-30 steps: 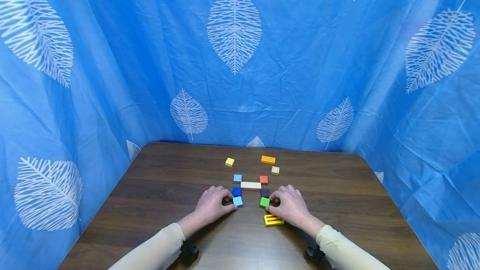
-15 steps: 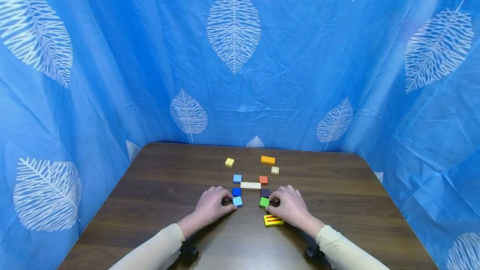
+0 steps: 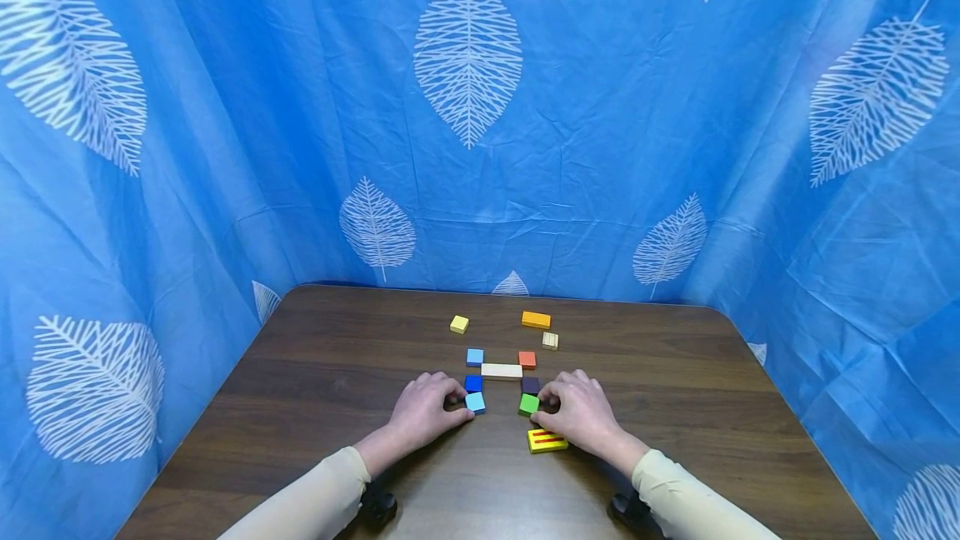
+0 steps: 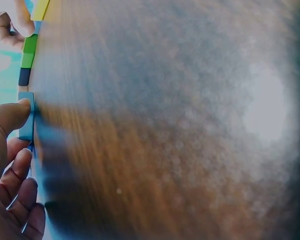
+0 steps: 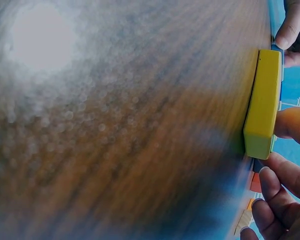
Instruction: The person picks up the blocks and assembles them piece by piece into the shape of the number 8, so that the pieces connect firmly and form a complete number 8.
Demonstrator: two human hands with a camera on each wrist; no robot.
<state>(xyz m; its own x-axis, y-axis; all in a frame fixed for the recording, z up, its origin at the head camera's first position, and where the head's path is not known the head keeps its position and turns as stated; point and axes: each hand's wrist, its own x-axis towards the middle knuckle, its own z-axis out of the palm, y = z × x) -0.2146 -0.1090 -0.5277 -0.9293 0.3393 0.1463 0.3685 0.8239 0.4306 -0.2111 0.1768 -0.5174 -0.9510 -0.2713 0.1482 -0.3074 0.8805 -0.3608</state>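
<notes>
Thumb and forefinger of my left hand (image 3: 424, 412) pinch a light blue block (image 3: 476, 404), seen edge-on in the left wrist view. Just behind it sits a dark blue block (image 3: 473, 383). My right hand (image 3: 583, 412) pinches a green block (image 3: 528, 405), with a dark purple block (image 3: 530, 386) right behind. A long cream block (image 3: 502, 372) spans between the two rows, near a blue block (image 3: 475, 357) at left and a red-orange block (image 3: 527, 360) at right. Close to my right hand lies a yellow block with red stripes (image 3: 547, 441); it partly hides the green block in the right wrist view.
Farther back on the brown wooden table (image 3: 360, 340) lie a pale yellow block (image 3: 459, 324), an orange block (image 3: 536, 320) and a striped wooden block (image 3: 551, 342). A blue curtain with white leaves (image 3: 480, 215) hangs behind the table's far edge.
</notes>
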